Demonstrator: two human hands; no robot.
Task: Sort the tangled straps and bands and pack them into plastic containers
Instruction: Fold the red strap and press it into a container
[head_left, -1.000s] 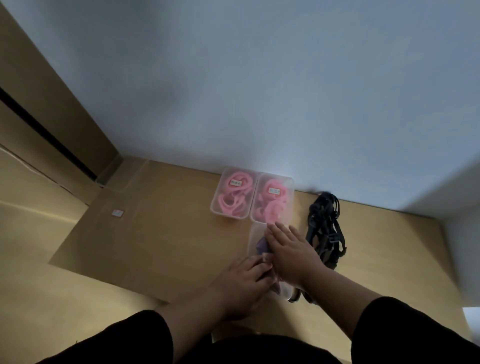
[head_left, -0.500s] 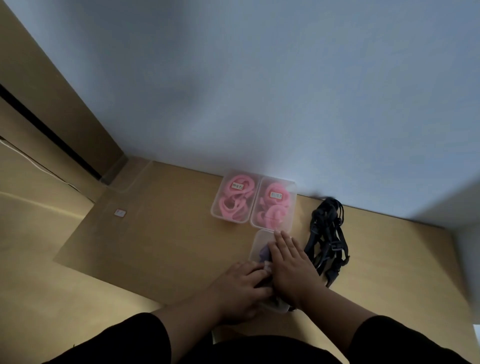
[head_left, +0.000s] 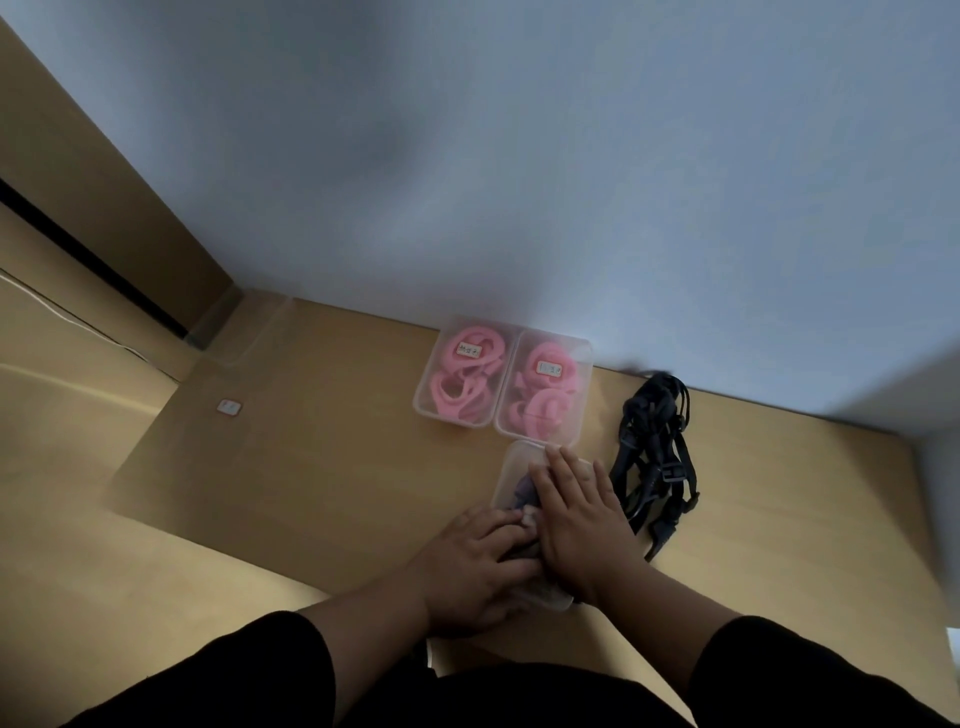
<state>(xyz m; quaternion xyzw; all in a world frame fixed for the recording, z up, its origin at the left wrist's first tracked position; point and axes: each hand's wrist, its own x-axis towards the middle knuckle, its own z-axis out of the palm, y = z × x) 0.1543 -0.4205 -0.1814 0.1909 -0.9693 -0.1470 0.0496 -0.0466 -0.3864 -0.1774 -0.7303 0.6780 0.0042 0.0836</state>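
Light wooden tabletop (head_left: 322, 467) ran up to a pale wall. On it sat a clear container (head_left: 511, 467) with dark contents. Just beyond that container stood two lidded, labelled boxes of pink bands, left one (head_left: 460, 371) touching right one (head_left: 543, 387). Right of the container lay a tangle of black straps (head_left: 654, 457); far left, a small white sticker (head_left: 229, 407)

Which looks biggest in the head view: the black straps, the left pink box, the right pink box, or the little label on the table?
1. Black straps, the longest spread.
2. Left pink box and right pink box: too alike to rank.
3. Label, by far the smallest.
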